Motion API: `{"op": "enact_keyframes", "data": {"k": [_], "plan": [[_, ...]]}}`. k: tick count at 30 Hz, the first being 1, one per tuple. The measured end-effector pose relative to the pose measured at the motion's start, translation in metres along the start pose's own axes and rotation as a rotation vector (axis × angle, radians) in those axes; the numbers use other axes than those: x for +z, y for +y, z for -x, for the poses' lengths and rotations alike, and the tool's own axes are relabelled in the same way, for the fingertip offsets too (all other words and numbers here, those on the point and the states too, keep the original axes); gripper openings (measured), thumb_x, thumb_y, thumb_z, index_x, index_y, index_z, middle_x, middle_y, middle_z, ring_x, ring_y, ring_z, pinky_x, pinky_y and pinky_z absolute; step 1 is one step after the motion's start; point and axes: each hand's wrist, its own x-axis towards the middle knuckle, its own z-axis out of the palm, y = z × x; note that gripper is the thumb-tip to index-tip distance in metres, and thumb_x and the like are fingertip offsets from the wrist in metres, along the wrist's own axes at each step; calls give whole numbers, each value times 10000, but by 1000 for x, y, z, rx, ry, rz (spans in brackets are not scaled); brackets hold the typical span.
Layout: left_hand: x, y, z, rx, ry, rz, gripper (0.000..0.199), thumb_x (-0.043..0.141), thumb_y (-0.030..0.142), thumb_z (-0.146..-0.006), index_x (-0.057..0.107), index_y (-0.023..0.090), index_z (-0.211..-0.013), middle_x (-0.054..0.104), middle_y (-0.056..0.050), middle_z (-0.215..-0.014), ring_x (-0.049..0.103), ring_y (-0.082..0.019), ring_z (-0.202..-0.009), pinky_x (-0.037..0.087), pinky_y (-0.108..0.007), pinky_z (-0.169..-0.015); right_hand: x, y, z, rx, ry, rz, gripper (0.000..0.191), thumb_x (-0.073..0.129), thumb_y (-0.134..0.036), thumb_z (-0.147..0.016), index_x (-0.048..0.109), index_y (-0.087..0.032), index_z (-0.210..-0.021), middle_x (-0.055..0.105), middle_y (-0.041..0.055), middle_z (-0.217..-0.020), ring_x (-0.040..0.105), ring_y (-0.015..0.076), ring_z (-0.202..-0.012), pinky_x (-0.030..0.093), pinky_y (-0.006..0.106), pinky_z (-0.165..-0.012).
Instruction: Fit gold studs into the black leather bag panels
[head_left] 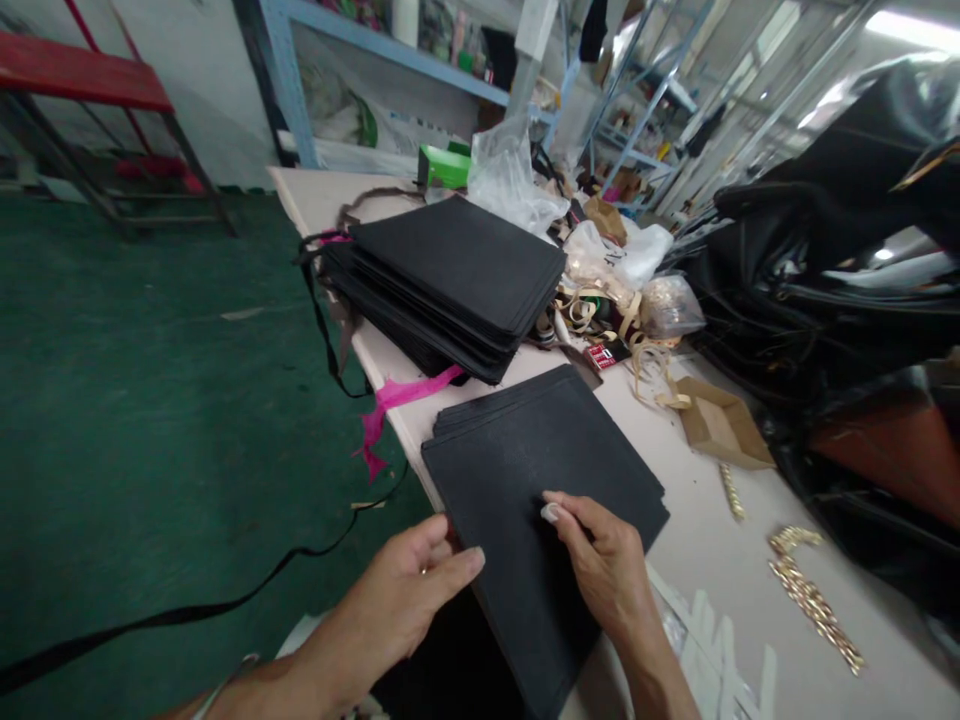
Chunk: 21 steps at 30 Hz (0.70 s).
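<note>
A short stack of black rectangular sheets [525, 450] lies in front of me at the table's left edge, its layers slightly fanned at the far side. My left hand [420, 575] is at the stack's left edge, thumb and fingers apart, the thumb tip at the top sheet's border. Over the middle of the top sheet, my right hand [600, 555] is closed, thumb and index finger pinched together. Whatever may be between them is too small to make out. Farther back sits a taller stack of similar black sheets [457, 265].
Pink fabric strip [405, 395] hangs over the table edge. Gold chain [810, 595], a small cardboard tray [720, 420] and white strips [709, 640] lie to the right. Beyond are plastic bags [514, 180], a green box [444, 165] and large black bags [840, 230].
</note>
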Motion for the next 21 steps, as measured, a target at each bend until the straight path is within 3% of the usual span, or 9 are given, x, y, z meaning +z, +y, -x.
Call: {"op": "enact_keyframes", "data": {"k": [2,5,9,11,14,16,19,21], "plan": [[4,-3,-3,92,-43,29,377,736,501,-818,696,251,-1097,724,-24,-828,674,-185,-733,550,-282,-710,0,-2,4,-22,-40,-18,306,531,-366,-981,764,-246,-1139,748,42,-911,673,179,-804,497,276,-723],[4,0,-5,190,-37,4,305,669,443,-885,639,262,-1128,743,-24,-984,686,-180,-842,539,-323,-868,0,-1,7,5,-62,-59,307,543,-358,-972,744,-255,-1181,747,49,-980,676,193,-875,504,294,-766],[-5,14,-4,325,174,-337,237,696,402,-851,600,222,-969,677,22,-828,591,-127,-662,453,-218,-615,2,5,7,167,0,-252,331,640,-426,-906,725,-204,-1136,741,48,-882,665,196,-785,517,303,-702],[-7,23,-1,344,188,-497,218,682,411,-860,604,214,-908,609,56,-719,486,-100,-559,364,-206,-527,2,6,6,210,2,-328,311,673,-434,-877,739,-181,-1047,713,35,-790,636,182,-711,507,291,-644],[-5,36,2,332,135,-648,312,672,439,-865,574,201,-689,543,62,-591,451,-102,-535,330,-217,-510,2,5,4,218,-5,-358,257,705,-407,-847,773,-180,-947,693,21,-750,592,154,-652,490,281,-614],[-1,43,2,290,99,-616,349,703,456,-835,574,199,-637,568,48,-576,513,-125,-560,375,-226,-530,1,3,4,220,3,-362,249,704,-395,-846,785,-188,-956,697,17,-748,583,145,-636,488,281,-610],[11,49,-2,152,-64,-336,253,729,435,-814,695,189,-863,727,-5,-778,682,-212,-788,524,-286,-724,1,2,4,222,10,-410,267,711,-410,-843,788,-189,-972,704,21,-753,610,153,-663,513,285,-628],[21,49,-5,63,-111,-218,286,745,410,-798,715,181,-967,767,-29,-883,709,-242,-882,543,-317,-793,0,2,4,244,25,-494,294,752,-430,-809,779,-182,-966,715,24,-765,636,159,-685,536,287,-643]]}}
